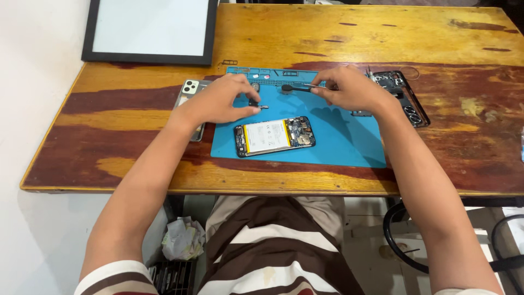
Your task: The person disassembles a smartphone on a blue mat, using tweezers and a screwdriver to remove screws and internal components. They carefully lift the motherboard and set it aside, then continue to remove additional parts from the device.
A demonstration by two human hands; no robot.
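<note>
Opened phone [274, 136] lay mid-frame on the blue mat [338, 142]. Left hand [221, 99] pinched a small dark part [254, 102] above it. Right hand [349, 87] gripped a slim dark tool [297, 88] at upper centre.

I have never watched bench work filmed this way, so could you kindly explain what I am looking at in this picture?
The single view comes from a camera on the person's head, looking down at their own bare hands over a wooden table. On a blue work mat lies an opened phone, its pale battery showing. The left hand pinches a small dark part. The right hand holds a slim dark-tipped tool. Another phone lies left of the mat, a phone back cover to the right.
</note>
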